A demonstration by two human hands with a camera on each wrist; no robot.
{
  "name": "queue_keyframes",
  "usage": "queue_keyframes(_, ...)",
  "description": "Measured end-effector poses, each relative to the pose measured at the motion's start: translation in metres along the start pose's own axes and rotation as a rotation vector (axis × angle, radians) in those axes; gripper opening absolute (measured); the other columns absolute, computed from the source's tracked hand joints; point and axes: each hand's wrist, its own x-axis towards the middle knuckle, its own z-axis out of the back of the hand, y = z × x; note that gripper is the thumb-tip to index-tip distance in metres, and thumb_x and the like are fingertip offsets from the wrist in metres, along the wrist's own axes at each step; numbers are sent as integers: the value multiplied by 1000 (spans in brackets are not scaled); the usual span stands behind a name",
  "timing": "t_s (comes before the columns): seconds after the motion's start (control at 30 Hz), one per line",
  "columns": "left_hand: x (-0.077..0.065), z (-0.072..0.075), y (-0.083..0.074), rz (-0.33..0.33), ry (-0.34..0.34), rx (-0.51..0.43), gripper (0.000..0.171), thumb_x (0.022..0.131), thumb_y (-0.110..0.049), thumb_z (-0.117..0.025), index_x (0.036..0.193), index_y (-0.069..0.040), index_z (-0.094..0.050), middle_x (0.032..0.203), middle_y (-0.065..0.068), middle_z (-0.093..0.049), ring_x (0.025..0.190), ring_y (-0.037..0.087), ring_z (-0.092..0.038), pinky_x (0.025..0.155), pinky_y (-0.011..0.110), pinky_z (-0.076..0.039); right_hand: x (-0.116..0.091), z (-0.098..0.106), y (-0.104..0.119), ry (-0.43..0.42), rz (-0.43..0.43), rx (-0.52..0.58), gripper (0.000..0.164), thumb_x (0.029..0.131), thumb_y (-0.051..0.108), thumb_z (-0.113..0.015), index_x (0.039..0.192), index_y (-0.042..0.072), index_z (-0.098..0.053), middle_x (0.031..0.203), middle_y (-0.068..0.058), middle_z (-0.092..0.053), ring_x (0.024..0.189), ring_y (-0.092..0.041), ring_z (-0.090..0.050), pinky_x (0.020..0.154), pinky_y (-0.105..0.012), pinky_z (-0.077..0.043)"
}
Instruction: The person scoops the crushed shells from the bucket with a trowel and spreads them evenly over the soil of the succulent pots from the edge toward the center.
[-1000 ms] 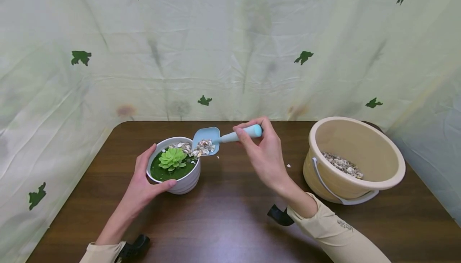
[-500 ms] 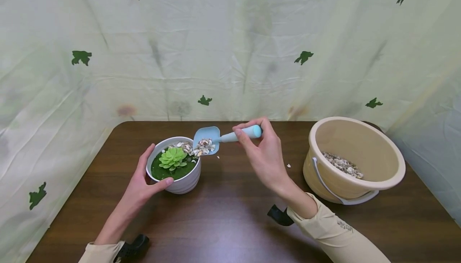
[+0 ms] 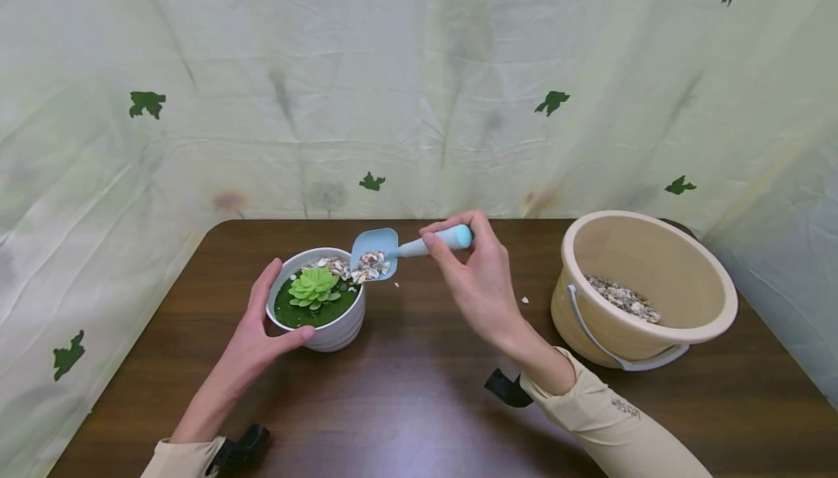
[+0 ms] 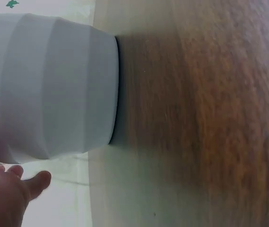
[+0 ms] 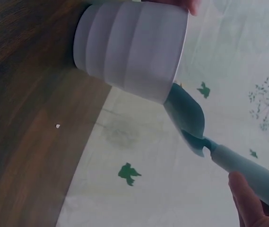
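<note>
In the head view, my right hand [image 3: 481, 281] pinches the handle of a light blue toy shovel [image 3: 376, 240]. A heap of small shell chips [image 3: 370, 265] lies on its blade, whose tip is at the right rim of a white ribbed plant pot [image 3: 343, 329]. A bright green succulent [image 3: 314, 287] stands in the pot on green filling, with more chips along the far side. My left hand [image 3: 252, 336] holds the pot from the left, thumb at the front and fingers along the far left side. The right wrist view shows the shovel [image 5: 188, 116] tilted against the pot's rim.
To the right stands a beige bucket [image 3: 589, 318] with a pale handle hanging down and shell chips [image 3: 623, 300] inside. Two stray chips lie on the brown wooden table [image 3: 406, 405]. A pale curtain [image 3: 419, 100] with green leaf shapes hangs behind it.
My left thumb has slid slightly left along the pot. The shovel, its heap of chips and my right hand stay almost in place.
</note>
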Motion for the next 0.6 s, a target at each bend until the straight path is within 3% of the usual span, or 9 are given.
queue_keyframes(0.13, -1, -1, -1, 4, 15, -86, 100, 83, -5, -74, 159, -18, -10, 158, 13, -16, 138, 31, -24, 94, 8, -30, 0, 0, 3, 2, 5, -47, 17, 92, 2, -68, 103, -3, -55, 102, -12, -72, 88, -18, -66, 71, -26, -53)
queue_keyframes(0.23, 0, -2, 0, 22, 3, -80, 101, 83, -6, -74, 159, -18, -10, 156, 14, -19, 137, 31, -26, 93, 8, -31, 0, 0, 4, 2, 18, -72, 17, 92, 3, -68, 103, -2, -56, 102, -11, -72, 87, -15, -64, 67, -23, -48)
queue_keyframes(0.43, 1, -5, -1, 57, -25, -37, 108, 80, -9, -79, 159, -26, -7, 156, 10, -16, 138, 29, -22, 99, 22, -29, 2, -2, 5, 11, 30, -99, 16, 93, 5, -68, 103, -1, -57, 102, -9, -72, 86, -13, -62, 62, -23, -41)
queue_keyframes(0.6, 1, -7, -1, 48, -40, 34, 107, 78, -14, -81, 158, -24, -12, 153, 11, -18, 136, 30, -23, 104, 43, -28, 4, -2, 6, 13, 42, -114, 16, 93, 5, -68, 102, -1, -57, 103, -10, -72, 86, -13, -62, 60, -25, -39)
